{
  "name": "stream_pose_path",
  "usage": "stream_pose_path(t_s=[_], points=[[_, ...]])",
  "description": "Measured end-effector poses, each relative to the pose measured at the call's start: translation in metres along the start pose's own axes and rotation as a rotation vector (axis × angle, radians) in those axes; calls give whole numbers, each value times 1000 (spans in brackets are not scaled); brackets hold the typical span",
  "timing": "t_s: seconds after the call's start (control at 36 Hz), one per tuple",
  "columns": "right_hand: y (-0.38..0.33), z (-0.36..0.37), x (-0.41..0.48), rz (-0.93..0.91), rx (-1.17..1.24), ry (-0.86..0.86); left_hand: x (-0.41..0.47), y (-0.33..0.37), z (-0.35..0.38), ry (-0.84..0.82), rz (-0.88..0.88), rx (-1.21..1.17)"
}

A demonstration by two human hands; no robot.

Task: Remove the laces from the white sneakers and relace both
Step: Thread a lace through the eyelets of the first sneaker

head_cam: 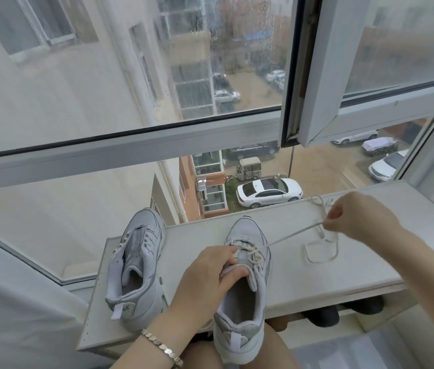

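My left hand (205, 280) grips the sneaker (240, 326) by its tongue; my right hand (357, 217) pinches the lace (290, 236) taut. Likely mid-lacing; next, its tip must find another eyelet.

Shelf (192, 243) bare between left sneaker (141, 251) and right sneaker (248, 230) (lace (293, 235) stretched beyond).

The lace (253, 254) is matt woven cord, the held sneaker (248, 230) smooth leather-like (faint sheen), the bracelet (162, 348) polished metal.
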State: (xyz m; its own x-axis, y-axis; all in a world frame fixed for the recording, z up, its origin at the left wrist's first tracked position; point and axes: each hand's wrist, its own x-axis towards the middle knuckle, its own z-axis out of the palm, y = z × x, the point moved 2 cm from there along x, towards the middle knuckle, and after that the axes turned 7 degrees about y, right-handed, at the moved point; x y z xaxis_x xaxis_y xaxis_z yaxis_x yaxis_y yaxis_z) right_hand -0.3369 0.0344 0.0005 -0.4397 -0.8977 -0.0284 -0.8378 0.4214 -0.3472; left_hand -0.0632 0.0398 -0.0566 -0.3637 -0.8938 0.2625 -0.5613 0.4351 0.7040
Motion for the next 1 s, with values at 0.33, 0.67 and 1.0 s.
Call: stream_pose_path(t_s=[0.33,0.67,1.0], points=[[-85,68,-32,-525,128,-322,-4,-8,1,-33,-80,-95],[-37,40,-15,-326,201,-116,-5,-11,4,2,-205,-219],[2,39,-14,-310,-398,-118,-1,-16,4,104,-463,-449]])
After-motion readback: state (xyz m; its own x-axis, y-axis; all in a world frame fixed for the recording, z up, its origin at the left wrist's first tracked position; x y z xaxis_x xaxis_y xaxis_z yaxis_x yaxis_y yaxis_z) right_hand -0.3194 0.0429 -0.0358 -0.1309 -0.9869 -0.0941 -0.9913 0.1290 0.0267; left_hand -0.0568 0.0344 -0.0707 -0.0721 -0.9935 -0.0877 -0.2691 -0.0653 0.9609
